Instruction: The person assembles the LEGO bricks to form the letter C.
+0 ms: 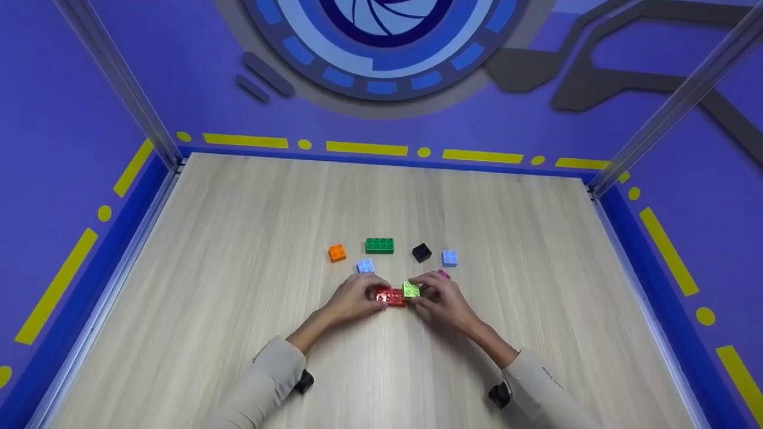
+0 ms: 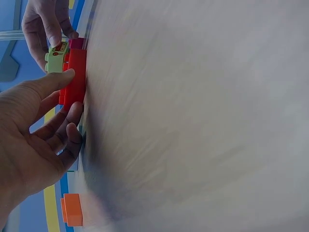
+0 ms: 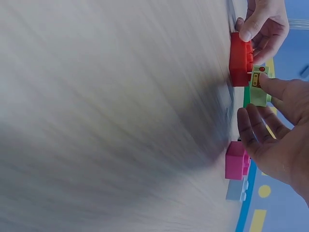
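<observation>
My left hand (image 1: 356,297) grips a red toy brick (image 1: 390,297) by its left end, thumb on the near side, while the brick rests on the table. My right hand (image 1: 446,300) pinches a smaller lime-green brick (image 1: 411,290) between thumb and fingers. The green brick overlaps the right end of the red one in the head view. In the right wrist view the green brick (image 3: 259,86), with a printed pattern on its side, sits at stud height and juts past the end of the red brick (image 3: 240,60). Part of the red brick is hidden by the left fingers.
Beyond the hands lie an orange brick (image 1: 337,253), a long green brick (image 1: 380,245), a black brick (image 1: 421,252) and two light blue bricks, one left (image 1: 365,266) and one right (image 1: 449,258). A pink brick (image 1: 444,274) is partly hidden behind the right hand. Purple walls enclose the table (image 1: 238,238).
</observation>
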Demonstrator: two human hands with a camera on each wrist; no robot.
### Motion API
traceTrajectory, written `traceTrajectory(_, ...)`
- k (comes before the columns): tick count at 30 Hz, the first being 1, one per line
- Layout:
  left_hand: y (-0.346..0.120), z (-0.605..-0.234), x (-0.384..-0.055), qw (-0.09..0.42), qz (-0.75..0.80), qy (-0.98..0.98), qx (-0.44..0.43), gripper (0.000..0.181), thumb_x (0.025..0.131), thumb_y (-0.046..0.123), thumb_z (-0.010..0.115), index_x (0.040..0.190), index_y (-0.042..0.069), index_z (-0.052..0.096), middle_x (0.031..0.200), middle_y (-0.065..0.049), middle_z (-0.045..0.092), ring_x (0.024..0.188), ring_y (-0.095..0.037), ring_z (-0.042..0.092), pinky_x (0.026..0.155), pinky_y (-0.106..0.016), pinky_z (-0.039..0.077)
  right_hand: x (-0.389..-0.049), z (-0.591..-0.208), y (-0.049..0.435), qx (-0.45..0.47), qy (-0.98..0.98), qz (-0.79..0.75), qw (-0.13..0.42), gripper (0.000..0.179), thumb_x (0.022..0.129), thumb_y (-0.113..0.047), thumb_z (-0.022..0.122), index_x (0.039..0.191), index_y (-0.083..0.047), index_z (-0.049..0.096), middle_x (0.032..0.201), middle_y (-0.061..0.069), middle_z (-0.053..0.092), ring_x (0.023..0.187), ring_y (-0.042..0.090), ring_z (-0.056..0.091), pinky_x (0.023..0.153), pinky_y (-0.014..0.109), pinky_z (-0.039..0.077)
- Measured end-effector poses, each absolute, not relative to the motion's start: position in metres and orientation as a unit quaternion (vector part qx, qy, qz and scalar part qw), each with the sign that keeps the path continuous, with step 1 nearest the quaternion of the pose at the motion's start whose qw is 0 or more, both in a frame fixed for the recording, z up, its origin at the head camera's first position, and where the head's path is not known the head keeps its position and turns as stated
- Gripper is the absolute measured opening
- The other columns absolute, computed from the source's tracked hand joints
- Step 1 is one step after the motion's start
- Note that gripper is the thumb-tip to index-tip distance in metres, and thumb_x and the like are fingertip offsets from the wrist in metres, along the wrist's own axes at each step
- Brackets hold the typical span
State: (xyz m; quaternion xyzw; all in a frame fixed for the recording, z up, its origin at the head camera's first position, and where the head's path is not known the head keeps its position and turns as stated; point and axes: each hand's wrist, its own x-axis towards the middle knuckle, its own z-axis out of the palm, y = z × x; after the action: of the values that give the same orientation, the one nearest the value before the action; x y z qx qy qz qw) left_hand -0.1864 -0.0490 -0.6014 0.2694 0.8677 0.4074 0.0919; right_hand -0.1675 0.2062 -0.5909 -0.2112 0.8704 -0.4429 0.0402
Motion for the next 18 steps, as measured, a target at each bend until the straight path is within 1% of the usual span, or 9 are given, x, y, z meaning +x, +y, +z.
traceTrajectory(4,-0.0494,-0.601,-0.1861,0.091,0.409,0.868,0.268,0.032,0.086,0.014,0.081,0.116,0.007,0.075,0.112,-0.008,0.075,0.096,-0.017,0.064,0.083,-0.032,0.05,-0.1676,-0.5908,0.2054,-0.211,0.87,-0.443,0.05,0.034,0.088,-0.006,0.078,0.122,-0.006,0.072,0.117,0.01,0.07,0.101,0.024,0.068,0.085,0.041,0.059)
traceTrajectory(11,-0.0495,-0.6017,-0.1861,0.092,0.416,0.865,0.265,0.033,0.085,0.013,0.082,0.116,0.007,0.075,0.112,-0.009,0.075,0.091,-0.016,0.063,0.079,-0.028,0.049,-0.1675,-0.5882,0.2041,-0.21,0.877,-0.428,0.056,0.032,0.087,-0.007,0.08,0.118,-0.008,0.074,0.115,0.008,0.072,0.101,0.026,0.068,0.083,0.04,0.058)
traceTrajectory(18,-0.0487,-0.6014,-0.1869,0.098,0.414,0.866,0.262,0.033,0.085,0.013,0.082,0.116,0.006,0.074,0.112,-0.009,0.075,0.098,-0.017,0.065,0.084,-0.031,0.05,-0.1678,-0.5865,0.2013,-0.21,0.878,-0.427,0.053,0.032,0.085,-0.007,0.082,0.115,-0.009,0.075,0.111,0.007,0.071,0.097,0.026,0.064,0.078,0.037,0.056)
